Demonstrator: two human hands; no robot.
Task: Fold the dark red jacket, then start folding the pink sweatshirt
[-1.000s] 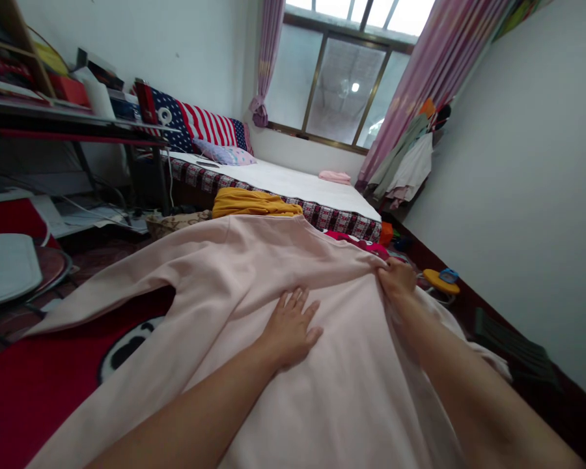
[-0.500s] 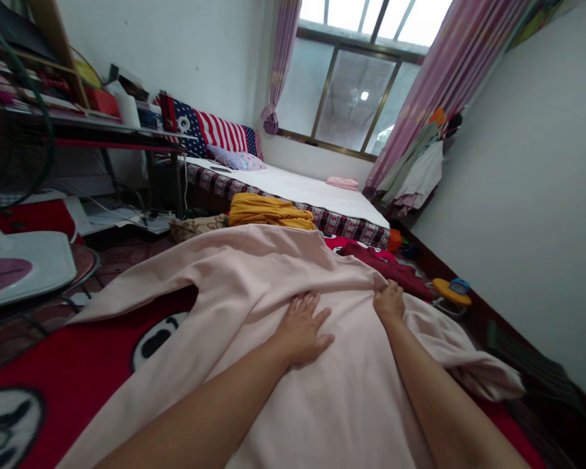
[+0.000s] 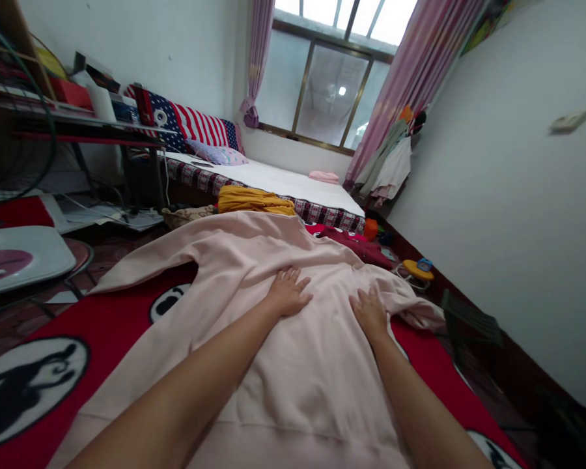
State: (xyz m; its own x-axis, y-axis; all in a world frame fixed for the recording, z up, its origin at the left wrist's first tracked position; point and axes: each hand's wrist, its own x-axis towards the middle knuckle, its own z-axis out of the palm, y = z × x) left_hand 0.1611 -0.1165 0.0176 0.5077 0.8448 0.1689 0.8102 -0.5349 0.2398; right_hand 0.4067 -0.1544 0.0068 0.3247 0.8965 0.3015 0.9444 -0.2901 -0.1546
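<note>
A pale pink long-sleeved sweatshirt (image 3: pixel 293 365) lies spread out on a red blanket (image 3: pixel 122 332) patterned with black and white figures. Its neckline points away from me and its hem is close to me. My left hand (image 3: pixel 289 292) rests flat on the chest of the sweatshirt, fingers spread. Near the right shoulder and side seam, my right hand (image 3: pixel 370 312) also lies on the fabric, its fingers stretched out and apart. One sleeve reaches out to the left; the right sleeve is bunched and creased.
Beyond the sweatshirt sit a folded mustard garment (image 3: pixel 254 200) and a dark red garment (image 3: pixel 356 246). A bed (image 3: pixel 273 174) stands below the window. At left are a cluttered desk (image 3: pixel 92 133) and a white chair (image 3: pixel 43 254); at right, a yellow stool (image 3: pixel 417 270).
My right hand has let go of the fabric by the shoulder, moved nearer to me and opened flat. The right sleeve has shifted inward. The view has turned slightly right.
</note>
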